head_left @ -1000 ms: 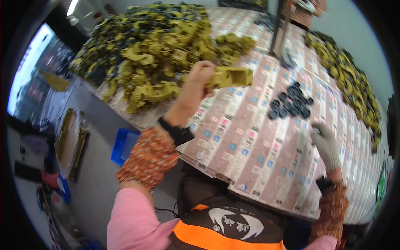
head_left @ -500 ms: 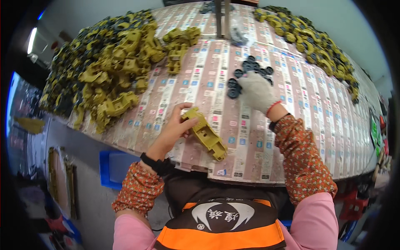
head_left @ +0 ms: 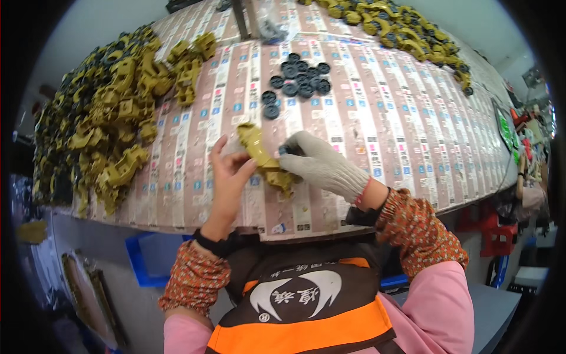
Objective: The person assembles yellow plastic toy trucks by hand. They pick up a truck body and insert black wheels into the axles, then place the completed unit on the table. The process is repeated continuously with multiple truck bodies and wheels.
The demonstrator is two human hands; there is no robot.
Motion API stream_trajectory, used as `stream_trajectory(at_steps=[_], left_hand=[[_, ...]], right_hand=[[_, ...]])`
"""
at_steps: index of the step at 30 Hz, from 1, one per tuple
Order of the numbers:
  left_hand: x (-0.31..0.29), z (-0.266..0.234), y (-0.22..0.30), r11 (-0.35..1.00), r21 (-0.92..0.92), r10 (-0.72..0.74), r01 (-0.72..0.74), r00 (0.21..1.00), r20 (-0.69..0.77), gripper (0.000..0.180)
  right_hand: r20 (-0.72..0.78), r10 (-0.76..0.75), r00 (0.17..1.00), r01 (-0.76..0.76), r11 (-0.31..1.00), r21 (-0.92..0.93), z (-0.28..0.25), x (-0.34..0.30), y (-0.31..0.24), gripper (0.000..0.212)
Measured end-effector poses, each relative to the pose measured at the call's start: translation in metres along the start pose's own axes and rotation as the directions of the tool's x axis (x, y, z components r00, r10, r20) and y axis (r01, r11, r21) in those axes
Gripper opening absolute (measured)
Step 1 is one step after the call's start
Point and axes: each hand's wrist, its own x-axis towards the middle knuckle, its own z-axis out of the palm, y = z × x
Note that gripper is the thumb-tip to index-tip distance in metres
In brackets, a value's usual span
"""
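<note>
My bare left hand (head_left: 229, 176) grips a yellow plastic toy car body (head_left: 252, 140) between thumb and fingers, just above the table near its front edge. The smooth outer side of the body now faces up, and its lower end is partly hidden. My right hand (head_left: 325, 164), in a whitish knit glove, pinches a small black wheel (head_left: 283, 150) at the right side of the body. Whether wheel and body touch I cannot tell. Beyond both hands lies a loose cluster of black toy wheels (head_left: 302, 78).
A heap of yellow car bodies (head_left: 121, 109) covers the left of the table (head_left: 377, 159). More yellow and black pieces (head_left: 407, 36) line the far right. A post (head_left: 240, 20) and a clear plastic bag (head_left: 272, 29) stand at the back. A blue bin (head_left: 154, 256) sits below the left edge.
My right hand has come back from the wheel cluster toward the car body with a wheel. My left hand has turned the body so its smooth side faces up. The whole view has shifted.
</note>
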Motion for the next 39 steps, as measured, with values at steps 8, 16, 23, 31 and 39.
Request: stream_trajectory(at_steps=[8, 16, 23, 31, 39], left_hand=[[-0.008, 0.008, 0.017, 0.922, -0.159, -0.311, 0.354, 0.919, 0.245, 0.063], [-0.046, 0.022, 0.024, 0.542, -0.489, -0.388, 0.684, 0.719, 0.576, 0.067], [-0.046, 0.008, 0.021, 0.721, -0.440, -0.325, 0.535, 0.822, 0.467, 0.067], [-0.056, 0.026, 0.019, 0.856, -0.322, -0.304, 0.405, 0.897, 0.321, 0.063], [-0.063, 0.035, 0.017, 0.933, -0.183, -0.248, 0.310, 0.921, 0.299, 0.063]], right_hand=[[0.036, 0.016, 0.999, -0.029, 0.921, 0.390, 0.033, -0.045, 0.004, 0.040], [0.109, -0.008, 0.994, -0.091, 0.492, 0.866, 0.012, -0.054, -0.013, 0.043], [-0.080, 0.013, 0.997, 0.035, 0.820, 0.571, -0.002, -0.063, 0.005, 0.048], [0.012, 0.011, 1.000, -0.016, 0.843, 0.538, 0.020, -0.071, 0.011, 0.043], [-0.004, 0.031, 1.000, -0.022, 0.788, 0.615, 0.025, -0.074, 0.024, 0.042]])
